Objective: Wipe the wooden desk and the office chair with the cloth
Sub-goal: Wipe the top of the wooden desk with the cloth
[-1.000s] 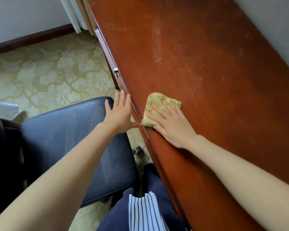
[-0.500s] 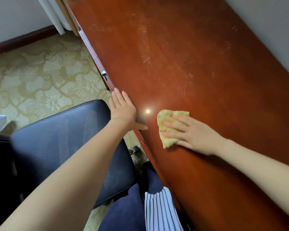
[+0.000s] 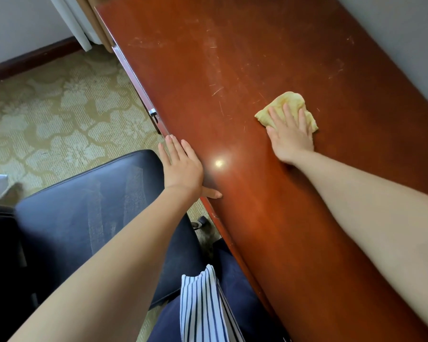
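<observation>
Patterned carpet (image 3: 59, 114) covers floor, dark baseboard (image 3: 32, 60) under pale wall. Scratched reddish desk (image 3: 232, 70) runs along right wall. Dark chair (image 3: 84, 206) beside desk front edge. Left hand (image 3: 181, 166) released, fingers straight, resting on front edge. Right hand (image 3: 289, 134) flat, pressing yellow cloth (image 3: 288, 104) mid-desk, toward back edge.

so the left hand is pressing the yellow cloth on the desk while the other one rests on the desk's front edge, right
Not quite, the hands are swapped. The head view shows the right hand pressing the yellow cloth on the desk, while the left hand rests on the desk's front edge.
</observation>
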### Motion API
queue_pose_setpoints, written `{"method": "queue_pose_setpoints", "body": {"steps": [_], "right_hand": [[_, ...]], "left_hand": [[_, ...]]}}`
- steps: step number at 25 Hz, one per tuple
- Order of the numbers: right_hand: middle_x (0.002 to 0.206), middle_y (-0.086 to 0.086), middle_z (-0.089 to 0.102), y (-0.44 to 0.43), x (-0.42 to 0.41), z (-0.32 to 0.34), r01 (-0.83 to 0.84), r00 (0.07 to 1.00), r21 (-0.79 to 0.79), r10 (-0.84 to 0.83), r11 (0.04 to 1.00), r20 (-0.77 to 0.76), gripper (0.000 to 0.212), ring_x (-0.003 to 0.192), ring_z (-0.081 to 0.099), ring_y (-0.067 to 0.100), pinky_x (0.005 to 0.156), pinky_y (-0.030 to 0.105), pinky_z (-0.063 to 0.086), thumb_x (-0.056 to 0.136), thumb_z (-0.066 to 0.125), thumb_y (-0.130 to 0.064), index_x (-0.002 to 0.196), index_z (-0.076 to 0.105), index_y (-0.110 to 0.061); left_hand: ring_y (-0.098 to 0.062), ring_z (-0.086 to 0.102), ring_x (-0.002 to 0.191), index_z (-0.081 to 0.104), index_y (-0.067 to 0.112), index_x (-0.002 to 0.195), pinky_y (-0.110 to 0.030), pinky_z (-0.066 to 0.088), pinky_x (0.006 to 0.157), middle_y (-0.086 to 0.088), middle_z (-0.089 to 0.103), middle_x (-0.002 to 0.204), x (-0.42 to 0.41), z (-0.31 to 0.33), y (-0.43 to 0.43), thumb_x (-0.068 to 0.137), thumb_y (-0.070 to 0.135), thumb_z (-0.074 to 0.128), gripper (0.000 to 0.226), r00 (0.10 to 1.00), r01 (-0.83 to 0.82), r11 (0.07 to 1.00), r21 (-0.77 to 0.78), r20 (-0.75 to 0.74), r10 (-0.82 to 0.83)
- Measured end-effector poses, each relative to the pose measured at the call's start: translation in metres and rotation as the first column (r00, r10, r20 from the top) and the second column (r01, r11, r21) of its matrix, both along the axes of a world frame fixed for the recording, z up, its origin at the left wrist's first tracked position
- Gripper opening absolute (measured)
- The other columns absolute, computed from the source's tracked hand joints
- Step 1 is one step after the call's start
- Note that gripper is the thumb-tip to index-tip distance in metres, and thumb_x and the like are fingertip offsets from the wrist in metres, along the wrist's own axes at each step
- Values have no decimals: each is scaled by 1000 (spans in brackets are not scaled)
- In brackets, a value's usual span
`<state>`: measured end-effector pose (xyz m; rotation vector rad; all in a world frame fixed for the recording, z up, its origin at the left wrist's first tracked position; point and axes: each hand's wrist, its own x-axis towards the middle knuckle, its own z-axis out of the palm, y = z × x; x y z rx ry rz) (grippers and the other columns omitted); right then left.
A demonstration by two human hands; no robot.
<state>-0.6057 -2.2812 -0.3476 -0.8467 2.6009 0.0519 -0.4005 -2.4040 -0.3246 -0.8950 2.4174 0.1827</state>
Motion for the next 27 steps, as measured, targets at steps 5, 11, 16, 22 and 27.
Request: {"method": "queue_pose_setpoints", "body": {"steps": [5,11,16,22,27], "right_hand": [[159,-5,-6,33,37,3,-288,957,-10,287,958,-49,50,144,-15,27,115,47,-5,100,16,-48,147,-1,-45],[155,-13,-11,96,104,12,-576,817,31,575,817,38,51,143,-22,20,116,45,-9,94,13,-52,142,-6,-51],[155,-16,-10,110,133,18,-714,698,4,710,701,96,47,143,-23,19,112,37,-18,96,17,-52,141,0,-54],[152,-18,-17,69,96,23,-784,619,26,779,620,95,48,141,-26,16,112,34,-20,93,3,-54,138,-13,-54],[152,-16,-17,-17,40,19,-809,586,-2,808,588,58,48,143,-19,20,116,42,-5,98,16,-48,140,-8,-50]], "left_hand": [[-45,-13,141,-10,-12,142,-60,-6,111,-36,-9,150,3,1,1,52,84,58,148,1000,-13,1000,14,-18,13],[-44,-12,142,-9,-10,144,-61,-8,109,-34,-8,151,7,0,-1,52,85,57,147,997,-6,1000,8,-72,7],[-47,-9,141,-4,-4,147,-61,-8,110,-31,-3,153,16,0,-12,54,91,45,141,991,107,993,-48,-81,-111],[-44,-9,142,-5,5,149,-61,-9,109,-24,-4,156,21,2,-24,61,83,54,131,984,170,985,-30,-48,-171],[-38,-8,144,4,12,150,-60,-8,110,-17,4,158,19,11,-37,70,73,57,114,986,150,988,44,-75,-146]]}}
